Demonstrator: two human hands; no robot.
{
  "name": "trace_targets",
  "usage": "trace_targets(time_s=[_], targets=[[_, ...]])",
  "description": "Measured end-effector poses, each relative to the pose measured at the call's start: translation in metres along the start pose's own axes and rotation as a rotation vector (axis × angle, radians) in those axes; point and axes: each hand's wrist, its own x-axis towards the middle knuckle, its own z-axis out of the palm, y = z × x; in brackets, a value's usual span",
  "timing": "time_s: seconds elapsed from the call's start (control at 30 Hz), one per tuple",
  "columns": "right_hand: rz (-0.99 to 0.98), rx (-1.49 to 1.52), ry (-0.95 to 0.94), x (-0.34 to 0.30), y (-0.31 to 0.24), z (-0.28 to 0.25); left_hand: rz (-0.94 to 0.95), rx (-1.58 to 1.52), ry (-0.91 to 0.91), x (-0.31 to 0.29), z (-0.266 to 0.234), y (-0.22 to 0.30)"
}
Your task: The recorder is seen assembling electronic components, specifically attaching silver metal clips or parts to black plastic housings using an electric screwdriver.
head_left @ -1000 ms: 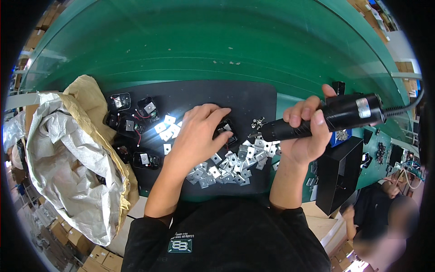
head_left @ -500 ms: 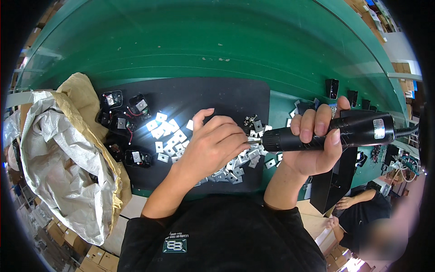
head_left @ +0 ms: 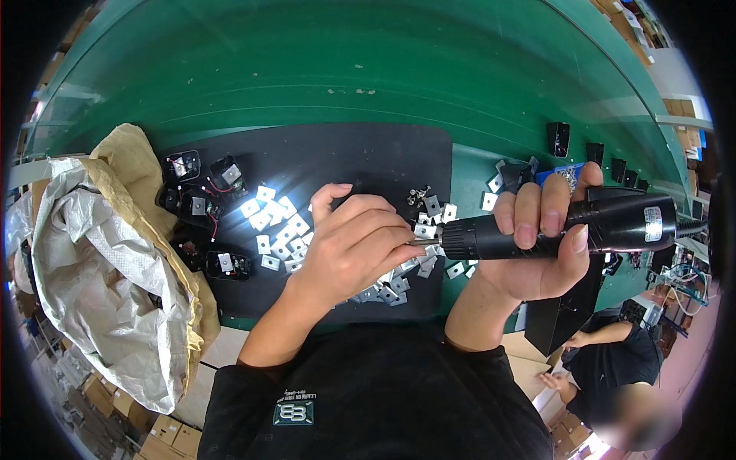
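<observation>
My right hand (head_left: 540, 249) is wrapped round a black electric screwdriver (head_left: 498, 234), held level with its bit pointing left. The thin metal bit (head_left: 427, 242) reaches the fingertips of my left hand (head_left: 353, 244). That hand is closed with thumb and fingers together, back of the hand up, and whatever it pinches is hidden behind the fingers. Beneath both hands lies a pile of small silver square plates (head_left: 285, 232), each with a hole, on a black mat (head_left: 337, 153). A little heap of screws (head_left: 418, 196) sits just beyond the bit.
Several black housings with wires (head_left: 198, 205) stand at the mat's left, beside a large white woven sack (head_left: 115, 284). At right are a blue tray of small parts (head_left: 566, 175), small black boxes (head_left: 558, 139) and a large black box (head_left: 560, 318). Another person (head_left: 613, 353) works at lower right.
The screwdriver and my right hand have shifted slightly right, while my left hand sits slightly further left. The other person's hand at lower right has moved.
</observation>
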Motion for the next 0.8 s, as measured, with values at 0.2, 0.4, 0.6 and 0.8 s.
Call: trace_targets(time_s=[0.2, 0.4, 0.6, 0.8], targets=[[0.006, 0.019, -0.027, 0.0, 0.004, 0.001, -0.056, -0.023, 0.014, -0.004, 0.0, -0.002], [-0.017, -0.057, -0.035, -0.004, 0.012, 0.005, -0.143, 0.058, -0.073, -0.019, -0.021, -0.009], [-0.064, -0.28, 0.135, -0.009, 0.046, 0.02, -0.325, 0.311, -0.313, -0.044, -0.033, -0.024], [-0.06, -0.282, 0.058, -0.019, 0.073, 0.02, -0.324, 0.262, -0.191, -0.045, -0.014, -0.025]])
